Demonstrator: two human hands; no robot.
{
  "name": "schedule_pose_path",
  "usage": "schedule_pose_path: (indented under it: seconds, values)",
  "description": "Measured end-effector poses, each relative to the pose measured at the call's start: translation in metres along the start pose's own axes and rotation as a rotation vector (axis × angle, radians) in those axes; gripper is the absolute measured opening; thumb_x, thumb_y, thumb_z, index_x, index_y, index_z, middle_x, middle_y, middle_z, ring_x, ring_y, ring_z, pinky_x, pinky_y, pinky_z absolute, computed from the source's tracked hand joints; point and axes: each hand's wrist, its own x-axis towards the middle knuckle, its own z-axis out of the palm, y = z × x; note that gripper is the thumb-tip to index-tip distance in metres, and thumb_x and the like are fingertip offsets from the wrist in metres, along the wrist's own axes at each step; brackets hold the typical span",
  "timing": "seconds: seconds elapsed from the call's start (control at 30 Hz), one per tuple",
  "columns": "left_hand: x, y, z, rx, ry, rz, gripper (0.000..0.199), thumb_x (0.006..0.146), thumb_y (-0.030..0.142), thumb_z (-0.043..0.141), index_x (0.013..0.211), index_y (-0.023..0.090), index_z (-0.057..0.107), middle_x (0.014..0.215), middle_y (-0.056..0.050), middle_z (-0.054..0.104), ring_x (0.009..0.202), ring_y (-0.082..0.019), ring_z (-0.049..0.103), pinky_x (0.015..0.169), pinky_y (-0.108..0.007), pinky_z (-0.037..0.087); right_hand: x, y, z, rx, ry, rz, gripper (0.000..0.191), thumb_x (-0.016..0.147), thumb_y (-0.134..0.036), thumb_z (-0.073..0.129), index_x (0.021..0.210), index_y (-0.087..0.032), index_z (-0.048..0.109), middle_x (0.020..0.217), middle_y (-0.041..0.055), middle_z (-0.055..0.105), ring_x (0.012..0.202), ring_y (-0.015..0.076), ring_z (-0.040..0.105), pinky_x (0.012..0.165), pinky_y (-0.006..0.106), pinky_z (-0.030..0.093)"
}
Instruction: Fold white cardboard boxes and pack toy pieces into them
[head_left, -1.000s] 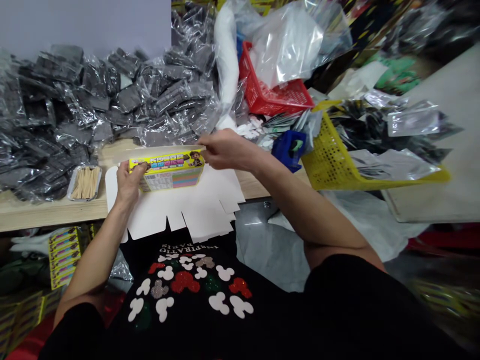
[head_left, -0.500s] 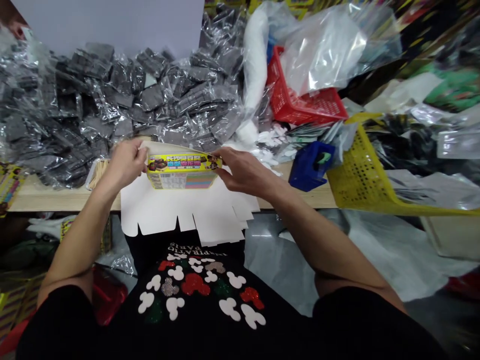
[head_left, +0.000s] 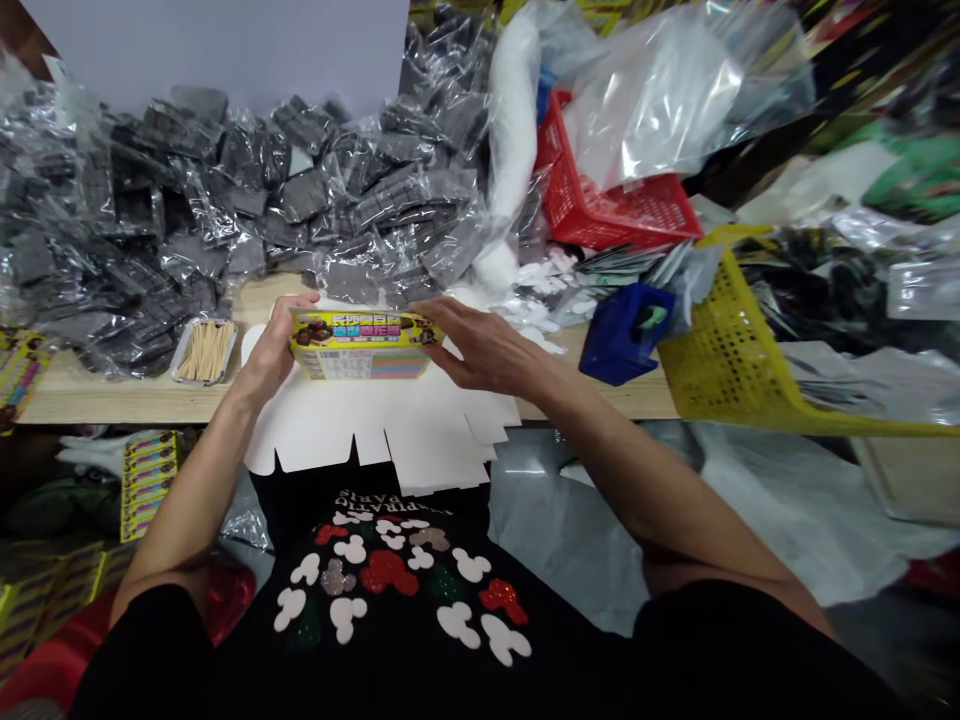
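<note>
1. The printed carton (head_left: 366, 352) is above the white card sheets (head_left: 352, 425) at the near edge of the wooden table (head_left: 120, 398); it spans the space between the two hands, its long side running left to right.
2. Its upper strip is bright yellow; a picture of dark brown pieces sits at the left end, large lettering in white, blue and pink fills the middle, and a small figure at the right end is partly covered by fingers.
3. The panel below is paler; it bears blocks of fine print, too small to read, and bands of pink, green and blue toward the right.
4. The left hand (head_left: 268, 352) grasps the carton's left end, fingers bent around the corner; the right hand (head_left: 480, 348) grips the right end, fingers along the top edge and thumb lower down.
5. Left of the carton stands a small tray of wooden sticks (head_left: 204, 352); behind lie heaped grey packets in clear wrap (head_left: 300, 195).
</note>
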Motion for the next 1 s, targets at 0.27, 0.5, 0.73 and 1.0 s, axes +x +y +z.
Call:
schedule_pose_path:
  seconds: [0.27,0.5,0.73,1.0]
  values:
    - [0.004,0.01,-0.013,0.28,-0.05,0.079,0.026,0.081,0.049,0.067,0.087,0.024,0.068,0.147,-0.012,0.066,0.139,-0.034,0.06,0.118,-0.054,0.05,-0.003,0.043,0.023,0.006,0.049,-0.188,0.053,0.106,-0.032,0.047,0.158,-0.021,0.055,0.156,0.0185,0.059,0.143,0.0328,0.059,0.12,0.06,0.054]
    - [0.023,0.043,0.037,0.961,-0.39,0.383,0.038,0.098,0.045,0.068,0.133,0.037,0.076,0.127,-0.011,0.073,0.122,-0.038,0.067,0.116,-0.061,0.044,-0.004,0.02,0.019,0.053,0.111,-0.029,0.049,0.107,-0.027,0.045,0.152,-0.028,0.063,0.163,0.0115,0.056,0.144,0.0252,0.06,0.121,0.05,0.053]
    - [0.026,0.024,0.069,1.087,-0.222,0.542,0.038,0.105,0.043,0.057,0.139,0.037,0.074,0.133,-0.016,0.07,0.112,-0.039,0.067,0.101,-0.06,0.049,-0.09,0.062,-0.041,-0.233,0.57,0.899,0.034,0.097,-0.016,0.05,0.118,-0.014,0.077,0.129,0.0226,0.07,0.122,0.0326,0.069,0.111,0.051,0.054]
    - [0.021,0.038,0.082,1.3,-0.202,0.43,0.045,0.11,0.043,0.047,0.142,0.029,0.075,0.141,-0.019,0.069,0.114,-0.038,0.068,0.095,-0.051,0.05,-0.137,0.12,-0.045,0.395,0.676,1.487,0.018,0.097,-0.022,0.056,0.086,-0.016,0.068,0.065,0.0066,0.065,0.068,0.0254,0.075,0.071,0.034,0.062]
